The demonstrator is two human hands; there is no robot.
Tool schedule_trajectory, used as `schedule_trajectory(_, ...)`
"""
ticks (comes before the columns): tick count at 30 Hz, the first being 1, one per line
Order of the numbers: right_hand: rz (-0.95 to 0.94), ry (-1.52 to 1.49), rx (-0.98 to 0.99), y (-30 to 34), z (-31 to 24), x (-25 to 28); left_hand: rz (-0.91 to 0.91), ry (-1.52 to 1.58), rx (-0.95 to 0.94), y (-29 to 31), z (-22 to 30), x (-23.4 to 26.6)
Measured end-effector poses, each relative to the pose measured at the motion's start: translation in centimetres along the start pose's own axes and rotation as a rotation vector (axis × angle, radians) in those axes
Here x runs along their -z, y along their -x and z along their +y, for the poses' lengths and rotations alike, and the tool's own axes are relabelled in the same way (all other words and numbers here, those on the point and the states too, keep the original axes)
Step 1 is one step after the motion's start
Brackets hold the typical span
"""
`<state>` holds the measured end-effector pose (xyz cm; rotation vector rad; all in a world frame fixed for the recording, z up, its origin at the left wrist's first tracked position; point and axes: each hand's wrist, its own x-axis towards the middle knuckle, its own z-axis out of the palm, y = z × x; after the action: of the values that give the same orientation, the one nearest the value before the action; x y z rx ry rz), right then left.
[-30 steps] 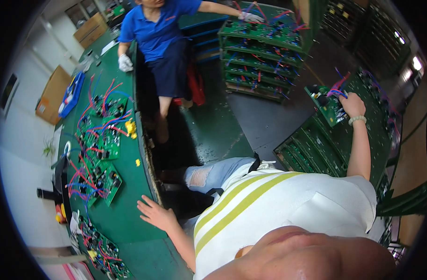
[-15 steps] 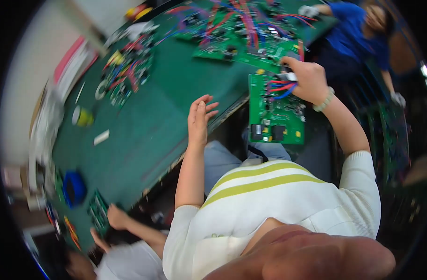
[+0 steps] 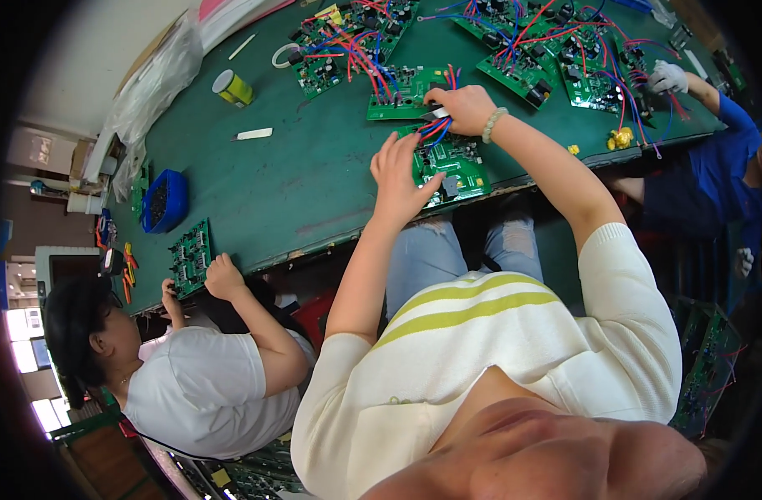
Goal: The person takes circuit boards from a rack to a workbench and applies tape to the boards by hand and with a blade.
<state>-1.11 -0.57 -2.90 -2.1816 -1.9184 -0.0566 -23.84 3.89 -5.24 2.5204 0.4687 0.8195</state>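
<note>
A green circuit board (image 3: pixel 468 177) lies at the table's front edge before me, with red and blue wires (image 3: pixel 435 131) rising from its far side. My right hand (image 3: pixel 468 110) is closed around these wires near the board's far edge. A small white and dark piece (image 3: pixel 436 114) shows beside its fingers; I cannot make out its kind. Over the board's left edge rests my left hand (image 3: pixel 400 179), fingers and thumb spread, the thumb above the board. Just beyond my right hand lies another green board (image 3: pixel 397 93) with wires.
Wired boards (image 3: pixel 522 75) cover the table's far side. To the left are a yellow-green can (image 3: pixel 232 87), a white-handled tool (image 3: pixel 254 133) and a blue bin (image 3: pixel 166 202) of dark parts. A co-worker (image 3: pixel 214 383) at left handles a board; another (image 3: pixel 731 179) sits at right.
My right hand has brought the circuit board from above my lap onto the table edge. My left hand has moved from empty air onto the board's left side. The view has turned.
</note>
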Motion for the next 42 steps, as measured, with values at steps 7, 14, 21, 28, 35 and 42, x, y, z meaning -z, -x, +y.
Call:
schedule_trajectory(7, 0.01, -0.024, -0.038, 3.1, 1.5, 2.0, -0.036, 0.036, 0.125, -2.7, 1.2, -1.1)
schedule_trajectory(14, 0.291, -0.178, -0.264, 8.0, 1.3, 1.7, -0.143, 0.008, 0.188, -3.9, 0.2, -1.2)
schedule_trajectory(21, 0.321, -0.877, -0.624, 16.3, -3.1, 1.5, 0.283, 0.053, 0.122, -0.7, -0.3, -2.4)
schedule_trajectory(28, 0.279, -1.223, -0.646, 19.8, -4.9, 1.2, 0.236, 0.303, 0.196, -1.9, 0.0, -1.8)
schedule_trajectory(35, 0.25, -0.706, -0.68, 20.2, -5.2, 0.2, 0.152, 0.096, -0.099, -3.1, 0.7, -3.4)
schedule_trajectory(42, 0.154, -0.212, -0.513, 20.1, -6.1, 1.5, 0.046, 0.118, 0.078, -2.5, 0.2, -3.6)
